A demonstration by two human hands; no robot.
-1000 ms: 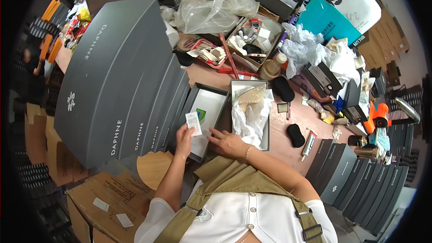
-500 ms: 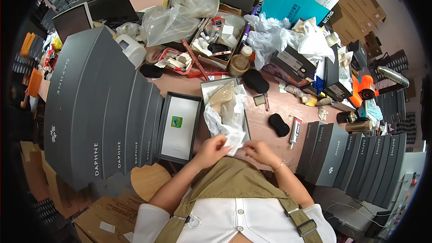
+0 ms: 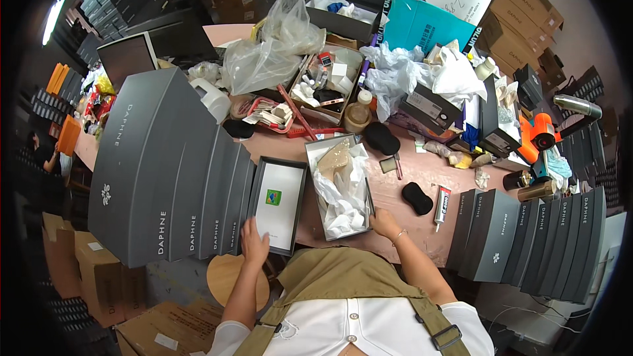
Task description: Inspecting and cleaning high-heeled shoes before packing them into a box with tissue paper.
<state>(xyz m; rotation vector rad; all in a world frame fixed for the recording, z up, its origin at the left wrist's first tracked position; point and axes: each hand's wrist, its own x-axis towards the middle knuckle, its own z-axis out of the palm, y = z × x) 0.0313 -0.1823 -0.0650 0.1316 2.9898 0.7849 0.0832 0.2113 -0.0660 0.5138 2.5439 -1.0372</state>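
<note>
I am looking down on a crowded pink worktable (image 3: 422,188), and the work in hand sits at its near edge, just ahead of my chest. My left hand (image 3: 254,242) lies flat on the near left corner of the box lid (image 3: 279,206), fingers spread and pressing down rather than wrapped around it; the lid lies inside-up, white within, a small green sticker (image 3: 273,197) toward its far end. My right hand (image 3: 384,223) is at the near right corner of the open shoe box (image 3: 337,188), at about four o'clock from its middle, fingers curled against the rim; I cannot tell whether they pinch the wall or only rest on it. The box lies just to the right of the lid, almost touching it, stuffed with crumpled white tissue paper (image 3: 343,191) with a beige shoe (image 3: 335,157) at its far end. At nine o'clock from the lid a stack of grey boxes (image 3: 165,178) leans close, its edge touching the lid's left side. To do this step well, I judge I should keep the left palm steadying the lid so it does not slide under the stack, tuck the loose tissue below the rim first, and then lift the lid by both long sides, square to the box. The glue tube (image 3: 440,206) and black sponge (image 3: 417,198) at three o'clock lie apart from it.
</note>
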